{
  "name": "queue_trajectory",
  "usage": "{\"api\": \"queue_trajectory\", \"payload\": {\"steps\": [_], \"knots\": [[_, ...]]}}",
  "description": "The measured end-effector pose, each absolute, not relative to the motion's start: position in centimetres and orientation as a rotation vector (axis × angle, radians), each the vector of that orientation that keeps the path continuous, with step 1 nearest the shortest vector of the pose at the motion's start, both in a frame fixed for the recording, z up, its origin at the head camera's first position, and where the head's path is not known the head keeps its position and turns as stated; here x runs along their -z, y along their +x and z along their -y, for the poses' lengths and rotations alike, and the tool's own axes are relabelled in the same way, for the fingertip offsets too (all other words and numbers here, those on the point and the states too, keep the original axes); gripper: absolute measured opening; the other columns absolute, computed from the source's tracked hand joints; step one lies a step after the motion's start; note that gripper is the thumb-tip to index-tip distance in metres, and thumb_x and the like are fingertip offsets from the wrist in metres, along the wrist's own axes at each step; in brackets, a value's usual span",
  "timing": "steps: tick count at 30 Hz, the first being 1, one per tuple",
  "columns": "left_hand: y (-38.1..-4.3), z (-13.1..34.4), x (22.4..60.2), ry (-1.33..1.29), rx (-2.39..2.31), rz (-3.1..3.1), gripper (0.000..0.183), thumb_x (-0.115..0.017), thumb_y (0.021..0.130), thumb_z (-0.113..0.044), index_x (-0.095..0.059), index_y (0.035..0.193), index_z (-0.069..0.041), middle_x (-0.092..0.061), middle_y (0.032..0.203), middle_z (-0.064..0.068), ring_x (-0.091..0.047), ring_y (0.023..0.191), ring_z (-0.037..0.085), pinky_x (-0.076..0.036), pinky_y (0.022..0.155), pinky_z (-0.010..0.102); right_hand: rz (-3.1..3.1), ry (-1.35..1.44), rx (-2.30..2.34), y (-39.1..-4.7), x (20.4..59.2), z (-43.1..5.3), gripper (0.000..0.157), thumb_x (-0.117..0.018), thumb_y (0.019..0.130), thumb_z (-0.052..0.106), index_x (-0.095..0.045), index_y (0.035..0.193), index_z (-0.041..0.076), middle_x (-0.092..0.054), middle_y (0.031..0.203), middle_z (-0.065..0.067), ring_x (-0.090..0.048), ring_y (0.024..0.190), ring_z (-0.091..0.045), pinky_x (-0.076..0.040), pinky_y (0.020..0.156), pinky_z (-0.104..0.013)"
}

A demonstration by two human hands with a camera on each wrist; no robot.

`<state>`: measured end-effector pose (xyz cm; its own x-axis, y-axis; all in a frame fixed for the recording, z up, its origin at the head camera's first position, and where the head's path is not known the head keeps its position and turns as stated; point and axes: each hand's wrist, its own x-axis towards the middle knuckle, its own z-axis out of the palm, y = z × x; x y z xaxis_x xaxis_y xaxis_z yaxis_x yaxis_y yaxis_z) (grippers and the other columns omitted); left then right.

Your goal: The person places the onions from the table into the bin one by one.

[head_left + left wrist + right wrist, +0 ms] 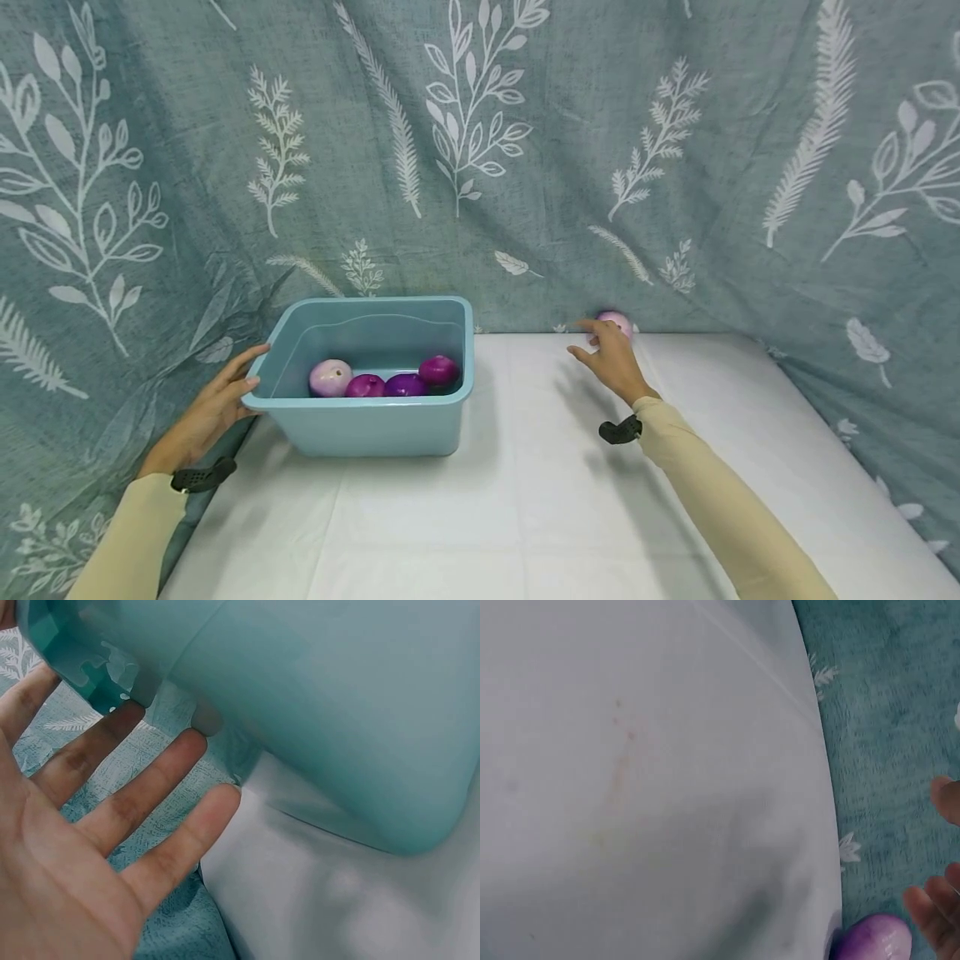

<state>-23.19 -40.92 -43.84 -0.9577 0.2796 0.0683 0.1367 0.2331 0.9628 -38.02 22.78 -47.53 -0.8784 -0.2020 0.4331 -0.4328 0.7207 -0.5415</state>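
Note:
A light blue plastic bin (pixel 375 429) stands on the left half of the table. My left hand (pixel 213 408) touches its left rim and side wall; in the left wrist view its fingers (pixel 169 844) are spread and fairly straight. Inside the bin lie a pale pink onion (pixel 330 378) and several purple ones, such as the one at the right (pixel 438 371). At the table's back edge sits another pinkish purple onion (pixel 621 321), partly hidden behind my right hand (pixel 617 362). That hand hovers just in front of it, fingers and thumb apart, holding nothing.
White cloth covers the table (pixel 517 517). Teal curtains (pixel 525 250) with white leaf prints hang behind it and along both sides. The bin stands close to the back curtain.

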Motion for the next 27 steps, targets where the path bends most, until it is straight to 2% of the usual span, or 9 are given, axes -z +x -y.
{"api": "queue_trajectory", "payload": {"steps": [5,8,12,19,23,27], "knots": [[-23.4,41.0,43.9,0.403,-1.841,-2.361,0.058,-0.038,0.114,-0.027,-0.014,0.167,-0.032,-0.002,0.172,0.013,-0.038,0.136,0.008,-0.050,0.096,0.036,2.583,0.412,-0.926,-39.2,48.1,-23.9,0.050,-0.081,0.091,0.018,-0.063,0.134,-0.001,-0.056,0.132,-0.028,-0.047,0.126,-0.044,-0.036,0.107,-0.062],[-23.5,41.1,44.0,0.396,-1.849,-2.354,0.058,-0.038,0.114,-0.026,-0.014,0.167,-0.032,-0.001,0.172,0.013,-0.039,0.135,0.007,-0.050,0.096,0.037,2.595,0.357,-0.940,-39.5,48.4,-24.6,0.055,-0.081,0.091,0.019,-0.061,0.137,-0.003,-0.050,0.139,-0.031,-0.041,0.133,-0.049,-0.031,0.111,-0.064],[-23.6,41.1,44.2,0.384,-1.856,-2.342,0.058,-0.038,0.114,-0.026,-0.014,0.167,-0.033,0.000,0.172,0.014,-0.039,0.134,0.007,-0.049,0.097,0.040,2.609,0.294,-0.941,-39.9,49.1,-25.5,0.061,-0.081,0.091,0.019,-0.055,0.140,-0.006,-0.047,0.140,-0.035,-0.037,0.134,-0.055,-0.030,0.110,-0.067],[-23.7,41.3,44.2,0.389,-1.869,-2.309,0.058,-0.037,0.114,-0.025,-0.014,0.167,-0.032,0.003,0.172,0.013,-0.039,0.135,0.008,-0.045,0.101,0.053,2.654,0.162,-0.946,-40.9,49.8,-26.6,0.072,-0.079,0.092,0.021,-0.044,0.149,-0.006,-0.038,0.142,-0.042,-0.031,0.135,-0.058,-0.032,0.106,-0.069],[-23.6,41.5,44.1,0.372,-1.860,-2.330,0.058,-0.037,0.114,-0.027,-0.014,0.167,-0.033,0.003,0.172,0.012,-0.036,0.138,0.012,-0.045,0.100,0.053,2.682,0.150,-0.933,-41.5,49.9,-26.9,0.077,-0.078,0.092,0.022,-0.039,0.152,-0.008,-0.031,0.145,-0.044,-0.027,0.136,-0.061,-0.032,0.106,-0.071],[-23.8,41.6,44.1,0.359,-1.840,-2.349,0.058,-0.038,0.114,-0.028,-0.014,0.167,-0.034,0.002,0.172,0.012,-0.033,0.141,0.017,-0.044,0.100,0.053,2.696,0.142,-0.907,-41.9,50.1,-27.3,0.078,-0.080,0.091,0.022,-0.039,0.150,-0.010,-0.031,0.145,-0.045,-0.027,0.135,-0.062,-0.032,0.105,-0.071]]}}
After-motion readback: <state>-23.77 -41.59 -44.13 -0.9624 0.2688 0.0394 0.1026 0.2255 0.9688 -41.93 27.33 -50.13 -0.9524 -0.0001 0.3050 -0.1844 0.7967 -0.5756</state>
